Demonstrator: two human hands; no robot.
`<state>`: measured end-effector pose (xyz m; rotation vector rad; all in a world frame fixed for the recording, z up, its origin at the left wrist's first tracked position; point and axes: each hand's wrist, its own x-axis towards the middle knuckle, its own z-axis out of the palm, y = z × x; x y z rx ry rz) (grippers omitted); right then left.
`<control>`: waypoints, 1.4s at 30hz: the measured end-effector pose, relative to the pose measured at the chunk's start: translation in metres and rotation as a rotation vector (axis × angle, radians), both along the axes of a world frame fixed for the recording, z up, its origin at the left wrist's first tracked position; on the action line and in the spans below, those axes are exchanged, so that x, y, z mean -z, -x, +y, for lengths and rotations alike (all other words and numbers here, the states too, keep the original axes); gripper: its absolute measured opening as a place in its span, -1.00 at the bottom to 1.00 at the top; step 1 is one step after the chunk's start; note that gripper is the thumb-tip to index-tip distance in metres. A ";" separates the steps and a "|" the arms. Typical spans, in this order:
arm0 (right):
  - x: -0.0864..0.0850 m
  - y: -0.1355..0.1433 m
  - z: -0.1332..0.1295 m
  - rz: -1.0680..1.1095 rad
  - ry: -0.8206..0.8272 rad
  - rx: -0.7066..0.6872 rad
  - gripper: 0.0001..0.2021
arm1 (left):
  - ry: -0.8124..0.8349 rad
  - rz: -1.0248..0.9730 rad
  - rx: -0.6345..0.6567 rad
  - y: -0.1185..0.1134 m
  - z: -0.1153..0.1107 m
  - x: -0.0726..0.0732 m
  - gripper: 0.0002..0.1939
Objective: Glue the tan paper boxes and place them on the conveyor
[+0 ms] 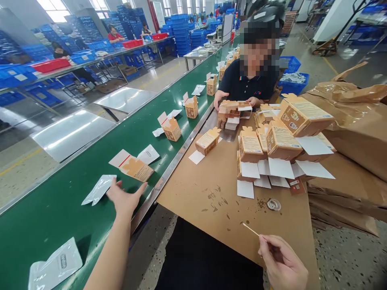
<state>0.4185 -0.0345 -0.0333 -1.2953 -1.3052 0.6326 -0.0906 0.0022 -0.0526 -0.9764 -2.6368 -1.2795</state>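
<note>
My left hand (125,198) reaches over the green conveyor belt with thumb and fingers spread. Just beyond it lies an open-flapped brown carton (139,168), and a white sealed pouch (100,188) sits against the finger side; whether I touch either is unclear. Behind the carton rests another pouch (148,154). Low over the cardboard-topped table, my right hand (282,262) pinches a cotton swab (251,229), its tip pointing up and left. Near that tip are dark smears on the cardboard (193,205) and a small clear round dish (273,204).
Stacked cartons (281,141) with white flaps fill the table's right side; one carton (208,141) stands apart. Across the table a co-worker (249,82) handles several cartons. More cartons and pouches line the green belt (75,217). Large brown bags (356,121) lie at right.
</note>
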 end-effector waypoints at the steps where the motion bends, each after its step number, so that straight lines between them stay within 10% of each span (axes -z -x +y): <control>1: 0.002 -0.009 -0.005 -0.018 0.013 0.041 -0.68 | -0.091 0.020 -0.029 -0.010 -0.002 0.000 -0.05; 4: 0.004 -0.028 -0.012 -0.064 0.045 0.121 -0.67 | -0.318 0.051 0.144 -0.046 0.027 -0.010 -0.36; 7: -0.002 -0.032 -0.001 -0.085 0.003 0.148 -0.62 | -0.314 -0.071 0.480 -0.085 0.115 -0.039 -0.51; 11: -0.014 -0.032 0.027 -0.126 -0.089 0.162 -0.59 | 0.068 -0.401 0.726 -0.132 0.247 -0.084 -0.48; 14: -0.017 -0.042 0.041 -0.194 -0.137 0.251 -0.59 | 0.316 -0.569 0.838 -0.155 0.291 -0.096 -0.39; 19: -0.009 -0.062 0.054 -0.310 -0.085 0.346 -0.58 | 0.249 -0.625 0.884 -0.151 0.258 -0.077 -0.31; 24: -0.001 -0.064 0.071 -0.405 -0.030 0.274 -0.62 | -0.150 -0.945 0.834 -0.135 0.158 -0.048 -0.11; 29: 0.006 -0.071 0.077 -0.456 -0.036 0.244 -0.61 | -0.052 -1.197 0.814 -0.175 0.071 -0.026 -0.17; 34: 0.008 -0.048 0.062 -0.291 -0.045 0.254 -0.64 | 0.005 -1.214 0.790 -0.206 0.070 -0.020 -0.13; 42: 0.016 0.079 0.044 -0.122 0.012 -0.212 -0.74 | 0.068 -1.127 0.874 -0.204 0.077 -0.022 -0.16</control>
